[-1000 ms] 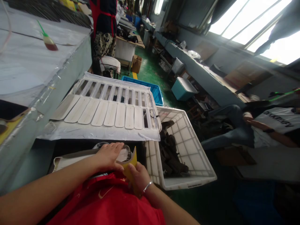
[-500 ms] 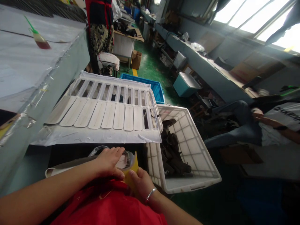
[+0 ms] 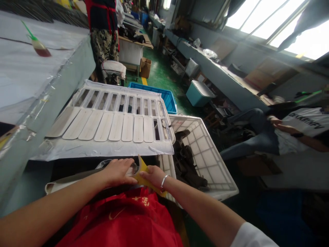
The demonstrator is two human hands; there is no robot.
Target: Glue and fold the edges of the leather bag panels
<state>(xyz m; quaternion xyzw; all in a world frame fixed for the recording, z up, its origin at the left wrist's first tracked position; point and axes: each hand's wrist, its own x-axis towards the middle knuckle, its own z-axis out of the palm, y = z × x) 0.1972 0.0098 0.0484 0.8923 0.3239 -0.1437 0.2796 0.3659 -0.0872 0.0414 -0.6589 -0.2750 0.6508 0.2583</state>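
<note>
A long workshop aisle with a green floor [image 3: 164, 73] runs ahead of you under bright windows [image 3: 269, 24], workbenches lining both sides. To your left a grey bench [image 3: 38, 92] stands wrapped in plastic film, a brush with a green handle [image 3: 36, 43] lying on top. In front of you a white slatted rack [image 3: 115, 109] carries a row of pale flat insoles [image 3: 113, 126], side by side. Just right of it a white plastic crate [image 3: 210, 161] holds dark shoe pieces [image 3: 186, 164]; beyond sit a blue crate [image 3: 164, 96] and a teal box [image 3: 200, 94]. A standing person in a red apron [image 3: 102, 24] works up the aisle, and a seated person in jeans and a white shirt [image 3: 282, 132] occupies the right.

Your left hand [image 3: 117, 171] lies palm down, fingers loosely spread, pressing on a pale sheet piece [image 3: 77, 180] over your red apron [image 3: 120, 219]. Your right hand [image 3: 154, 175], silver bracelet at the wrist, pinches a yellow sheet [image 3: 145, 173] between fingers and thumb, its tip curling upward. The yellow sheet sits between your two hands, just below the rack's front edge and touching your left fingertips.
</note>
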